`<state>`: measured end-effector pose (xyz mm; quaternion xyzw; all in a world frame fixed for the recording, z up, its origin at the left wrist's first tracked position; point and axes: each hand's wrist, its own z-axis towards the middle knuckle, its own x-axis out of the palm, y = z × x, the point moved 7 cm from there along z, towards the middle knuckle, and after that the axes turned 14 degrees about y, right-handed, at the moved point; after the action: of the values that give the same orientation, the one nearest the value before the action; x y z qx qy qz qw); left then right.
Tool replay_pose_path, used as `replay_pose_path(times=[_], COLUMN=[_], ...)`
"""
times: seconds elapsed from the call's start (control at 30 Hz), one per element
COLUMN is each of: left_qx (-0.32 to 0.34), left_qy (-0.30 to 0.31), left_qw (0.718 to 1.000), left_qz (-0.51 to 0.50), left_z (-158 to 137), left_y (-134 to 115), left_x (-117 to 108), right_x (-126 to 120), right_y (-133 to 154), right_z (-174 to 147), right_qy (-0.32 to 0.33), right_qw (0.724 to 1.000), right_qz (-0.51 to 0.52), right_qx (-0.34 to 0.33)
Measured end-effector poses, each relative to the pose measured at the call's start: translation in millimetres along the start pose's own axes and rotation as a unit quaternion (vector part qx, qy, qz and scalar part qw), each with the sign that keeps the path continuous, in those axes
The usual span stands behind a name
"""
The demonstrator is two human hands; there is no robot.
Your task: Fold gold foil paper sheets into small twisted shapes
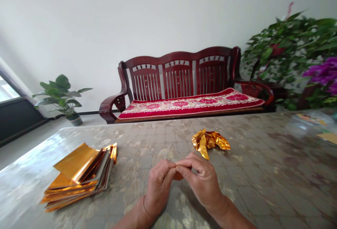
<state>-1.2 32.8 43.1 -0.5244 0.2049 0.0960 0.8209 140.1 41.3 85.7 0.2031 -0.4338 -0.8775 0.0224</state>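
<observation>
Close to the front of the table, my left hand [159, 180] and my right hand [201, 178] meet with thumbs and fingertips pressed together. Between them they pinch a small piece of gold foil paper [178, 176]; only a bit of it shows below the fingers, the rest is hidden. Just beyond my right hand lie crumpled or folded gold foil pieces [210, 140]. Off to the left is a loose stack of gold foil paper sheets [76, 176], some showing grey backs, with its top sheets askew.
A patterned cover lies over the table [263, 187]. At the far right are a clear plastic bag or box [308, 123] and a tan flat piece [328, 137]. Beyond stands a dark red wooden bench [179, 78]. Potted plants [63, 95] flank it.
</observation>
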Motion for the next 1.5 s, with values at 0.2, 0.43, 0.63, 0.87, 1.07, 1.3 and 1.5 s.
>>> replay_pose_path(times=[0.2, 0.43, 0.63, 0.87, 1.07, 1.3, 1.5], left_qx=[-0.054, -0.096, -0.115, -0.136, -0.133, -0.135, -0.145], left_qy=[-0.046, -0.054, -0.06, -0.064, -0.064, -0.046, -0.077], left_qw=[0.997, 0.993, 0.988, 0.984, 0.987, 0.988, 0.977], left_qz=[-0.021, -0.035, -0.08, -0.096, -0.071, -0.058, -0.138], left_z=[3.2, 4.0, 6.6, 5.8, 8.2, 10.2, 6.7], left_y=[4.3, 7.4, 10.7, 23.3, 25.6, 21.9, 34.0], left_x=[-2.1, -3.2, -3.3, -1.4, 0.7, -0.8, 4.4], right_x=[2.8, 5.0, 9.7, 21.5, 28.6, 21.1, 14.9], right_y=[-26.5, -26.8, -7.3, -2.8, -2.9, -11.7, -51.3], right_z=[-3.1, -7.6, -11.4, -15.0, -18.6, -16.6, -10.3], right_qy=[-0.042, -0.066, -0.05, 0.018, 0.038, 0.032, -0.012], right_qw=[0.994, 0.994, 0.987, 0.941, 0.904, 0.956, 0.989], right_qz=[0.037, -0.016, -0.141, -0.311, -0.401, -0.273, 0.005], right_qx=[0.095, 0.09, -0.065, -0.134, -0.143, -0.105, 0.144])
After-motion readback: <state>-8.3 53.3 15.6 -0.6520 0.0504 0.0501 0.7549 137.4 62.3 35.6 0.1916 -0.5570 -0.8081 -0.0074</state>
